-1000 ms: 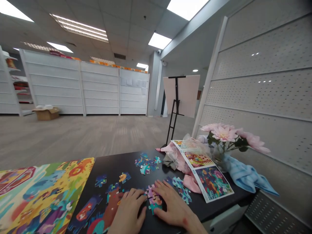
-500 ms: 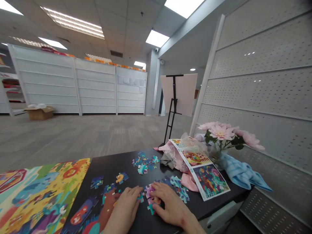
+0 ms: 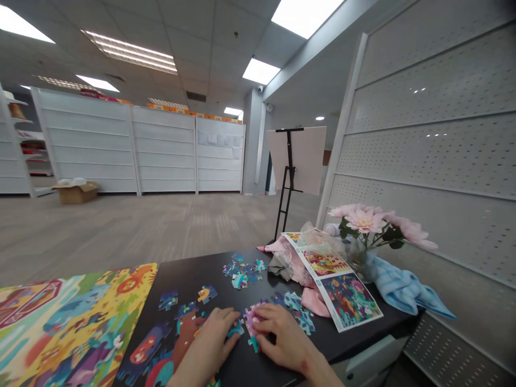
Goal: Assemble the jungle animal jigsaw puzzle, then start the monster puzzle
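Observation:
My left hand [image 3: 212,346] is closed, thumb and fingers around a teal jigsaw piece [image 3: 237,327] on the dark tabletop. Its wrist lies over part of a joined puzzle section with a brown figure [image 3: 186,337]. To its right, my right hand [image 3: 284,336] has its fingers bent and its thumb apart from them, gripping a pink and teal puzzle section [image 3: 250,318]; the palm hides some of it. A small gap separates the two sections. Joined blue-and-teal pieces [image 3: 300,312] lie just beyond the right hand.
Farther back sits a blue puzzle cluster [image 3: 244,271], with loose pieces [image 3: 168,300] to the left. A yellow illustrated sheet [image 3: 76,322] covers the left side. At right are a picture sheet [image 3: 350,298], pink cloth [image 3: 314,302], flower vase [image 3: 358,263] and blue cloth [image 3: 407,290].
The view has shifted slightly, so most things appear farther right. My left thumb and the teal piece beside it show more plainly. My right hand stays on the pink section.

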Demonstrator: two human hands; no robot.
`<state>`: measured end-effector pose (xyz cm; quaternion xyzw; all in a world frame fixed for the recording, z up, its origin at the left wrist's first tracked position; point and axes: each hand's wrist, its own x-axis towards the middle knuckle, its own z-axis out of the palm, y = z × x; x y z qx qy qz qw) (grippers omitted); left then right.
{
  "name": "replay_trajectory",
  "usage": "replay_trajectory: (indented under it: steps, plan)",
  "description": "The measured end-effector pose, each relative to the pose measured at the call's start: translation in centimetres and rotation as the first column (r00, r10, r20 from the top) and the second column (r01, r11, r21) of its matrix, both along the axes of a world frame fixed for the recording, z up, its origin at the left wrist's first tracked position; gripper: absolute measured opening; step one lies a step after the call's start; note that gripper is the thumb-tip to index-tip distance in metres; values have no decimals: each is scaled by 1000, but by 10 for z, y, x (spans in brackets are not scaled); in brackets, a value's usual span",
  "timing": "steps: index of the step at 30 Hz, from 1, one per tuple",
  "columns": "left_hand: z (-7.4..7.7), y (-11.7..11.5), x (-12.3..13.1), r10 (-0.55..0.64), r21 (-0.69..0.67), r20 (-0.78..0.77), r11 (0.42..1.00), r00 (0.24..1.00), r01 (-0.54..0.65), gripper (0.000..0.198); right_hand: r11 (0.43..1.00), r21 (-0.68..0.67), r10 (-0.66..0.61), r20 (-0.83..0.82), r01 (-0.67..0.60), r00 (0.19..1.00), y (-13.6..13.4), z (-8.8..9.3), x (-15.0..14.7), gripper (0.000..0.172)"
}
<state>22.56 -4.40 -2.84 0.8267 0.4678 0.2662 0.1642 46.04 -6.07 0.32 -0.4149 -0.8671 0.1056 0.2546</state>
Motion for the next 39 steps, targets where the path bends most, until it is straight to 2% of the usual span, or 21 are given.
replay_trajectory:
  steps: [8, 14, 20, 23, 25, 28, 32, 35, 39]
  plan:
    - [7, 5, 11, -29, 2, -24, 1000, 999, 29, 19, 1000, -18, -14, -9, 14, 1000, 1, -5, 0, 22]
    - [12, 3, 15, -21, 23, -45, 999, 999, 22, 18, 1000, -19, -14, -44, 13, 999, 0, -5, -5, 16]
    - [0, 14, 6, -1, 39, -133, 999, 991, 6, 24, 999, -4, -44, -5, 44, 999, 0, -7, -12, 10]
    - [-3, 15, 2, -24, 40, -134, 999, 991, 30, 27, 998, 36, -55, -81, 58, 995, 0, -8, -11, 14]
    - [-2, 12, 1, -27, 46, -125, 998, 992, 33, 28, 990, 74, -109, -169, 123, 980, 2, -9, -3, 21]
    - [2, 8, 3, -11, 47, -107, 999, 994, 16, 27, 944, 90, -289, -229, 316, 930, 10, -18, 28, 29]
    - [7, 4, 6, -6, 34, -100, 999, 995, 9, 27, 859, 27, -506, -110, 511, 856, 25, -34, 86, 38]
    - [10, 1, 8, 5, 23, -103, 1000, 995, -2, 30, 829, 5, -560, 1, 560, 829, 22, -39, 114, 46]
    - [15, 0, 10, 16, -7, -143, 1000, 990, -17, 33, 829, 42, -557, 137, 557, 819, 8, -32, 111, 45]
